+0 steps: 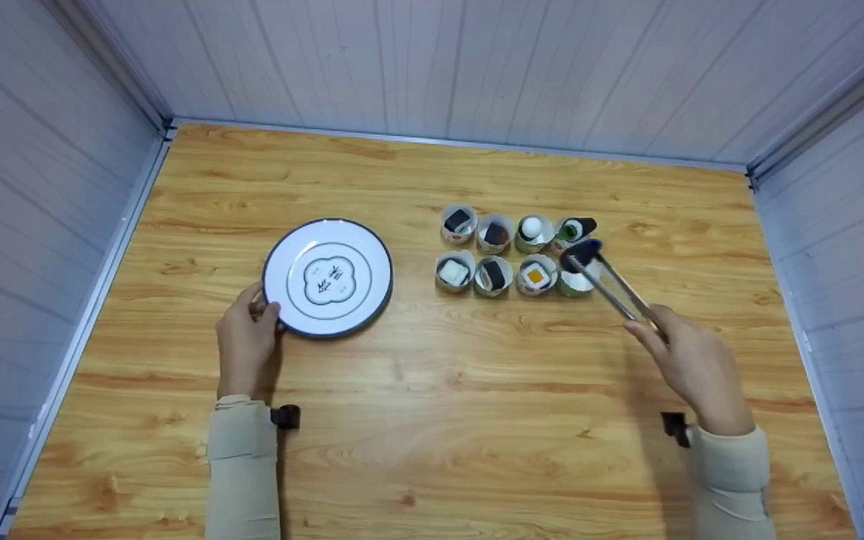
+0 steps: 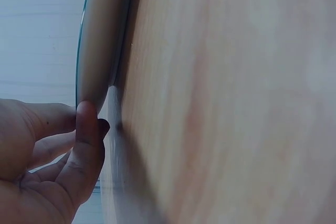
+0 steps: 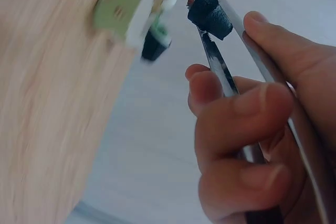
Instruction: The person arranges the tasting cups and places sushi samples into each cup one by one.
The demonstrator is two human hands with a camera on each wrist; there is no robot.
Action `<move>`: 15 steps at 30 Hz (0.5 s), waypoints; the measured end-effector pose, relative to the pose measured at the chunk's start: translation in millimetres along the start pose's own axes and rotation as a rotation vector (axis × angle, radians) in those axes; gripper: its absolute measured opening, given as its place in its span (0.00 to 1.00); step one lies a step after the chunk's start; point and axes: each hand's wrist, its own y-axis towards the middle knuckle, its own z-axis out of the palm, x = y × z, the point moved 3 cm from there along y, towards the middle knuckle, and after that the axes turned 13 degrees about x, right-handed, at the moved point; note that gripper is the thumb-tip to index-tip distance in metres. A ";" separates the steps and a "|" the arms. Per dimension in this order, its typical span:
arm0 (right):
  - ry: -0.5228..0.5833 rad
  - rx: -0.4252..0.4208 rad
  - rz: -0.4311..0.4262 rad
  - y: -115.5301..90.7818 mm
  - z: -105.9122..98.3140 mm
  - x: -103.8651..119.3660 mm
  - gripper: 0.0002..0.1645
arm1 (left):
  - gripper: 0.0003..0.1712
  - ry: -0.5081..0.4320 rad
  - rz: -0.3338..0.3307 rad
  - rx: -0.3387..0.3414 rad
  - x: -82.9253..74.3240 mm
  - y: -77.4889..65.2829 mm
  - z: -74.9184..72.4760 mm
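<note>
My left hand [image 1: 244,337] pinches the near left rim of a white plate [image 1: 301,255] with a blue edge and dark lettering. In the left wrist view the plate's underside [image 2: 102,40] shows close to the table. My right hand [image 1: 698,371] holds metal tongs [image 1: 612,295]. Between the tips of the tongs is a dark-wrapped, cone-like sushi roll [image 3: 210,14] with red and green bits at one end. It hangs over the front right paper cup [image 1: 576,283], which it partly hides.
Several paper cups with small sushi pieces stand in two rows, among them one with a white square piece [image 1: 454,271] and one with a white ball [image 1: 532,228]. Another dark roll [image 1: 588,225] leans out at the back right. Pale panel walls [image 1: 432,67] enclose the wooden table [image 1: 432,450].
</note>
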 end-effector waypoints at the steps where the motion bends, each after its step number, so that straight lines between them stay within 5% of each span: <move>1: -0.004 -0.007 0.006 -2.2 -0.3 -3.9 0.22 | 0.27 -0.002 -0.003 0.000 -0.1 -0.1 -0.1; 15: -0.049 -0.004 0.064 -4.1 26.5 -17.8 0.24 | 0.28 -0.010 -0.041 0.017 -1.9 0.6 0.4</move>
